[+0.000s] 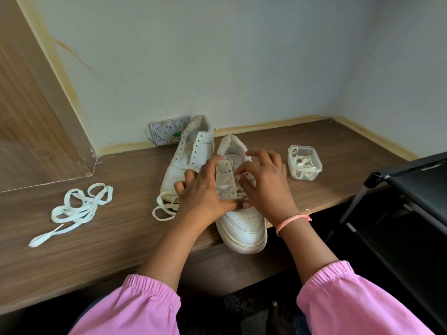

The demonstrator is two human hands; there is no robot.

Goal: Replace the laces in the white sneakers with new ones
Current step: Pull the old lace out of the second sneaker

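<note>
Both forearms are covered by loose pink sleeves (150,308), gathered at elasticated cuffs and pushed up well short of the wrists. A thin orange-pink thread bracelet (291,221), knotted at one side, is worn on the right wrist.

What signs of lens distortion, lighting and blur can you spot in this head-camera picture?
Head view: the wide-angle lens bows the brown wooden tabletop's edges; soft, even light, faint shadows, no glare; both hands on the nearer white leather sneaker look slightly soft.

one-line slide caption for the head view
Both hands lace the nearer white sneaker; loose lace lies left.
</note>
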